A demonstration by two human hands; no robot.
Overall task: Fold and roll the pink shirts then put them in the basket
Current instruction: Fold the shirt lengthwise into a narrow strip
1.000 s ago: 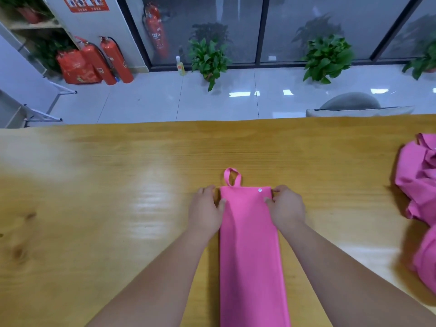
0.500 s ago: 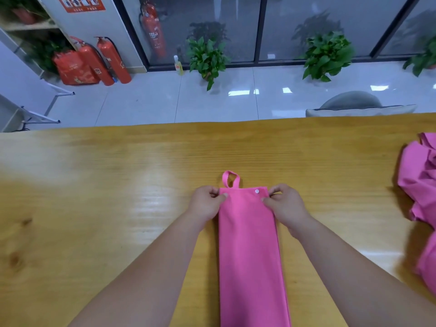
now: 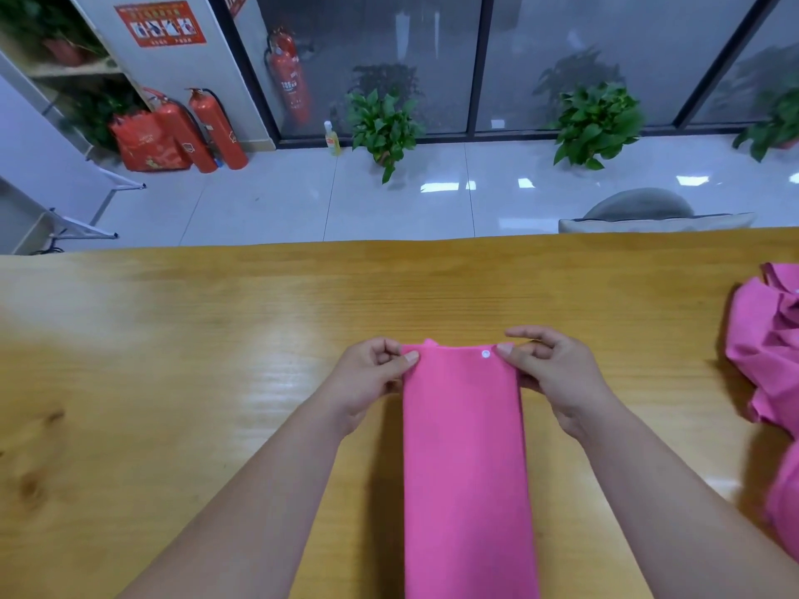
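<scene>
At the near edge of the table (image 3: pixel 173 361), a folded pink shirt (image 3: pixel 465 469) lies as a long narrow strip that runs straight away from the person, flat on the wood between the two forearms. At its far end the left hand (image 3: pixel 367 378) pinches the left corner between thumb and curled fingers, and the right hand (image 3: pixel 557 373) pinches the right corner the same way, its forefinger stretched out above. A white snap button (image 3: pixel 485 354) sits just inside the right corner. Half a second ago the fabric loop (image 3: pixel 428 341) stood out whole beyond the far edge; now only its tip peeks over that edge, beside the left thumb, while both hands keep the corners they held then. Well apart to the right, a heap of pink shirts (image 3: pixel 765 339) lies crumpled at the table's side. Beyond the table stand a grey chair (image 3: pixel 640 205), potted plants (image 3: pixel 382 123) and red fire extinguishers (image 3: pixel 218 127) on the tiled floor.
</scene>
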